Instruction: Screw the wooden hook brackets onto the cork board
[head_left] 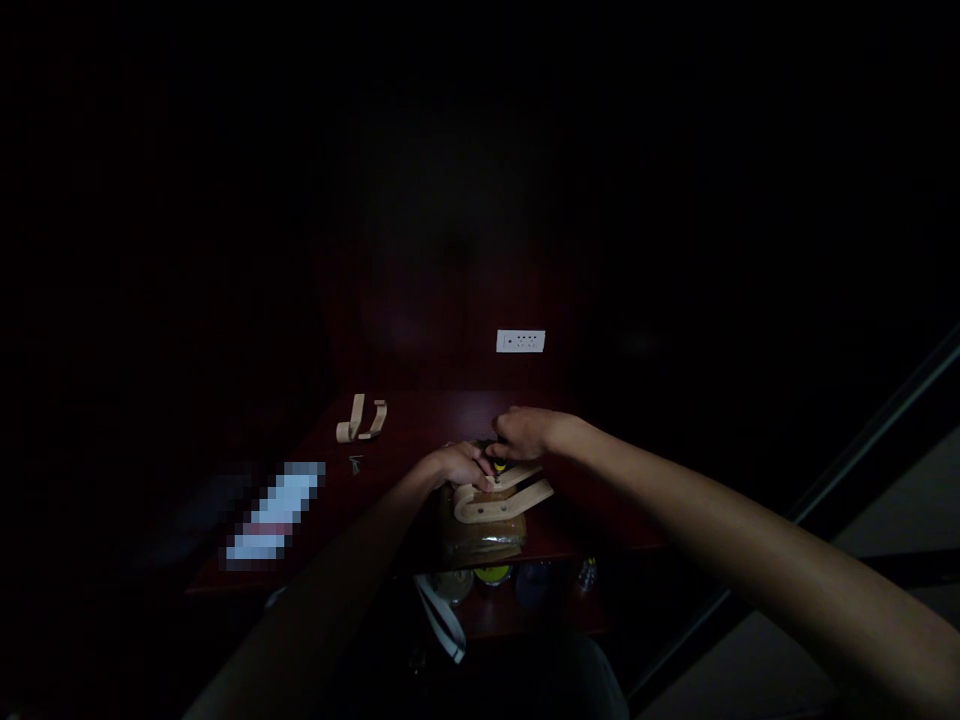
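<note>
Right hand (523, 432): fingers closed around a screwdriver (500, 464) with a yellow band, its tip down at the far arm of the bent wooden piece (506, 511). Left hand (460, 465): thumb against that same piece, just beside the tip; whether its fingers are clenched or merely pressing cannot be told. The bent wooden piece lies on a tape-wrapped block (484, 543) at the front of the tabletop (420, 412).

Risks, in this inspector's judgement: the tip could slip from its seat and strike the left thumb, given how near the two are and how poor the light is. The wooden piece could pivot under twisting if the left hand eases off. The block could shift or tip, being set close to the front edge, with a shelf (517, 622) lower down.

Room: the tabletop runs on to the right, under the right forearm, and behind the hands toward the wall socket (520, 341). To the left, well apart, are two wooden hooks (352, 425) and some small metal pieces (355, 464), probably screws, which a wide leftward sweep could scatter
</note>
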